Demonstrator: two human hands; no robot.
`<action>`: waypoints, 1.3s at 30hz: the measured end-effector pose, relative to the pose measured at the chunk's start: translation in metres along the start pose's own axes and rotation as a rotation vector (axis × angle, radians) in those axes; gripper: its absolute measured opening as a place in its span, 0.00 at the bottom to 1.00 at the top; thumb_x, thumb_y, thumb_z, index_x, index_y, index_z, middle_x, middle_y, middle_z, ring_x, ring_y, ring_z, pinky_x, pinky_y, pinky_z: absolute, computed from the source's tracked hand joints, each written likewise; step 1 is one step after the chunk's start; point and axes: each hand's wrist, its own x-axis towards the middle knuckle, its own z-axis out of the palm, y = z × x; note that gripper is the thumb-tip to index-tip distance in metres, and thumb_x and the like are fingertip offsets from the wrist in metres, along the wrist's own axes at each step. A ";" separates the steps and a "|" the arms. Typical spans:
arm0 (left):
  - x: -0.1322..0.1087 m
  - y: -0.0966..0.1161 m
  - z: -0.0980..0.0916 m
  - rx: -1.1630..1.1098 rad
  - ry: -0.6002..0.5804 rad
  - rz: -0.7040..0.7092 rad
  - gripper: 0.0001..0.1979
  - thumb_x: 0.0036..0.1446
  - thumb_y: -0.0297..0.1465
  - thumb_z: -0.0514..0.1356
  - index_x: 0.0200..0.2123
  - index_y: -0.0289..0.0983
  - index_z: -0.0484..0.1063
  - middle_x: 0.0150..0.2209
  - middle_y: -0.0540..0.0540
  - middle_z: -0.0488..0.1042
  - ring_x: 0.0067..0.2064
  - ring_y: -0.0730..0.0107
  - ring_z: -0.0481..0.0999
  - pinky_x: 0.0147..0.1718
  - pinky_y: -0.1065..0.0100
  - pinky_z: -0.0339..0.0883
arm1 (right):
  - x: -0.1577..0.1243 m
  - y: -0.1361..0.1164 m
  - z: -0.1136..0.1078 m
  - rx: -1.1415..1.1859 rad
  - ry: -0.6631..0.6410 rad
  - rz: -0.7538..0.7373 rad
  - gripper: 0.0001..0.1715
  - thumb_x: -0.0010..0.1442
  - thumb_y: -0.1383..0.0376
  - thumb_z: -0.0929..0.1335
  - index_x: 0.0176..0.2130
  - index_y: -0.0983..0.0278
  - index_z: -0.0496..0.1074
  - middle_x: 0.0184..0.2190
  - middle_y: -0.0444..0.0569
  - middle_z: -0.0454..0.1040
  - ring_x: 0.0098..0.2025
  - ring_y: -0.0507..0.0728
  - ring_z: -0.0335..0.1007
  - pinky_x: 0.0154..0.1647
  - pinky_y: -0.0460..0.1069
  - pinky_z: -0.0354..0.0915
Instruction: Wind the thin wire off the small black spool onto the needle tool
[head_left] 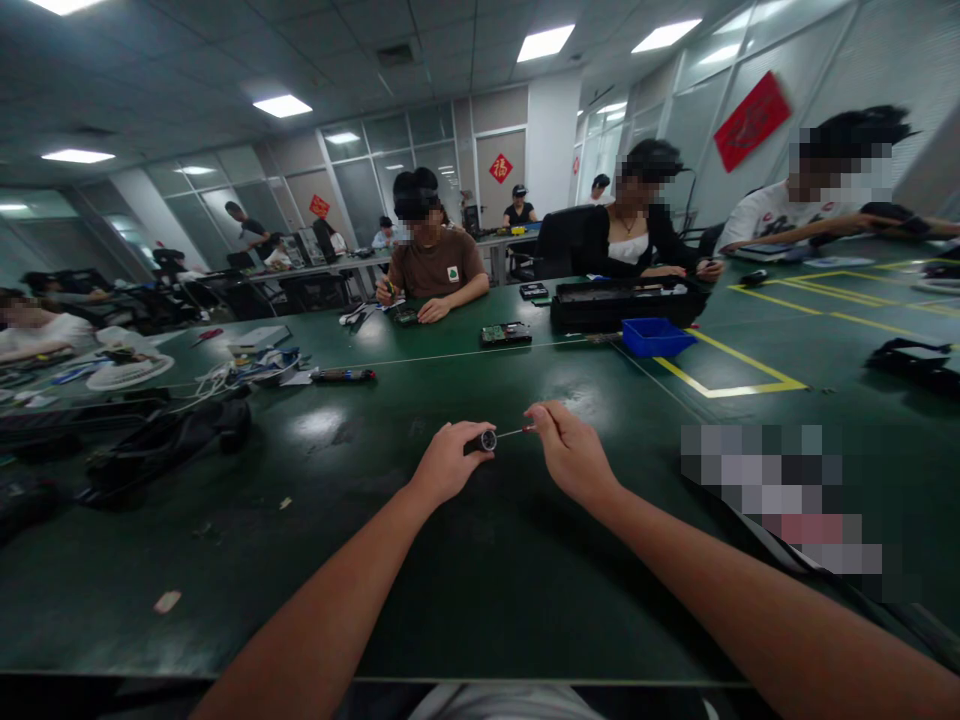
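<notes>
Just above the green table (480, 580), my left hand (448, 462) grips a small dark cylindrical part (488, 440), its round end turned toward my right hand. My right hand (571, 450) is closed round the handle of a thin screwdriver (514, 432), of which a bit of red shows near the fingers. The metal shaft points left and reaches the round end of the part; whether the tip sits in a screw is too small to tell. My fingers cover most of the handle and the far side of the part.
Ahead are a circuit board with a drive-like unit (506, 334), a blue bin (658, 337) and a long black casing (622, 305). At left lie a dark cylindrical tool (343, 376), cables (225, 380) and a black bag (176, 445). Co-workers sit across the table.
</notes>
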 end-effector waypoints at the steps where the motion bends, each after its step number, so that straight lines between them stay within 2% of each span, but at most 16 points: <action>1: 0.000 -0.001 0.000 -0.010 0.003 0.003 0.19 0.56 0.28 0.66 0.52 0.43 0.75 0.51 0.46 0.77 0.53 0.59 0.74 0.57 0.55 0.61 | 0.000 0.000 0.000 -0.003 0.013 0.001 0.16 0.68 0.57 0.58 0.44 0.60 0.71 0.29 0.46 0.74 0.28 0.57 0.71 0.30 0.51 0.62; 4: 0.000 -0.001 0.000 -0.026 0.017 -0.017 0.19 0.56 0.28 0.65 0.52 0.43 0.75 0.52 0.45 0.76 0.54 0.60 0.73 0.57 0.57 0.62 | 0.001 0.003 0.003 0.090 0.056 0.046 0.15 0.65 0.58 0.61 0.48 0.61 0.68 0.33 0.48 0.76 0.32 0.58 0.72 0.33 0.52 0.64; 8: 0.001 0.003 -0.005 0.018 0.047 -0.042 0.20 0.58 0.29 0.64 0.54 0.44 0.73 0.53 0.45 0.76 0.55 0.59 0.73 0.60 0.53 0.58 | 0.008 0.013 0.008 0.342 0.063 0.128 0.15 0.62 0.53 0.65 0.40 0.62 0.70 0.33 0.50 0.76 0.35 0.58 0.72 0.39 0.54 0.68; 10: 0.002 0.006 -0.008 0.050 0.066 0.002 0.20 0.59 0.29 0.63 0.55 0.45 0.72 0.54 0.45 0.75 0.57 0.59 0.71 0.63 0.51 0.53 | 0.012 0.018 0.009 0.550 0.081 0.235 0.17 0.62 0.50 0.63 0.36 0.61 0.69 0.29 0.49 0.74 0.31 0.57 0.71 0.38 0.55 0.70; 12: 0.002 0.007 -0.011 0.083 0.064 0.022 0.19 0.60 0.29 0.62 0.55 0.45 0.72 0.56 0.45 0.74 0.58 0.59 0.70 0.64 0.47 0.49 | 0.016 0.024 0.008 0.645 0.034 0.324 0.19 0.62 0.48 0.63 0.33 0.60 0.68 0.25 0.48 0.71 0.26 0.57 0.69 0.37 0.56 0.72; 17: 0.002 0.005 -0.011 0.110 0.021 -0.032 0.20 0.60 0.29 0.62 0.55 0.45 0.72 0.55 0.45 0.74 0.58 0.58 0.70 0.63 0.44 0.48 | 0.016 0.029 0.008 0.554 0.100 0.301 0.21 0.61 0.47 0.64 0.34 0.61 0.68 0.29 0.49 0.73 0.29 0.56 0.69 0.34 0.53 0.70; 22: 0.002 0.006 -0.008 0.091 0.028 -0.028 0.20 0.59 0.29 0.63 0.56 0.45 0.71 0.55 0.45 0.74 0.57 0.58 0.70 0.63 0.45 0.49 | 0.011 0.020 0.006 0.371 0.076 0.161 0.19 0.65 0.51 0.62 0.37 0.62 0.70 0.29 0.47 0.74 0.31 0.55 0.69 0.34 0.51 0.66; 28: 0.001 0.009 -0.009 0.119 0.047 -0.064 0.19 0.59 0.29 0.63 0.54 0.45 0.72 0.54 0.45 0.75 0.57 0.58 0.71 0.63 0.43 0.46 | 0.003 0.002 -0.001 0.240 0.010 0.014 0.16 0.65 0.53 0.64 0.40 0.62 0.71 0.30 0.47 0.74 0.32 0.56 0.71 0.35 0.50 0.65; 31: 0.001 0.007 -0.009 0.133 0.054 -0.071 0.19 0.59 0.29 0.63 0.55 0.46 0.72 0.55 0.45 0.75 0.58 0.57 0.70 0.63 0.42 0.44 | 0.000 -0.002 -0.001 0.194 -0.024 0.003 0.15 0.66 0.54 0.63 0.40 0.61 0.72 0.30 0.47 0.75 0.33 0.56 0.72 0.35 0.51 0.65; 34: 0.000 0.006 -0.008 0.131 0.057 -0.061 0.20 0.60 0.30 0.62 0.55 0.46 0.72 0.55 0.45 0.75 0.58 0.57 0.70 0.63 0.42 0.44 | -0.001 -0.003 -0.001 0.108 0.008 0.006 0.14 0.67 0.55 0.62 0.39 0.61 0.71 0.28 0.46 0.74 0.31 0.56 0.72 0.33 0.51 0.64; 39: 0.001 0.005 -0.006 0.122 0.046 -0.047 0.19 0.60 0.29 0.62 0.55 0.46 0.72 0.54 0.45 0.75 0.56 0.58 0.71 0.63 0.45 0.48 | -0.001 -0.007 -0.003 0.082 -0.023 -0.023 0.12 0.67 0.57 0.62 0.39 0.60 0.71 0.31 0.47 0.76 0.33 0.58 0.74 0.36 0.52 0.65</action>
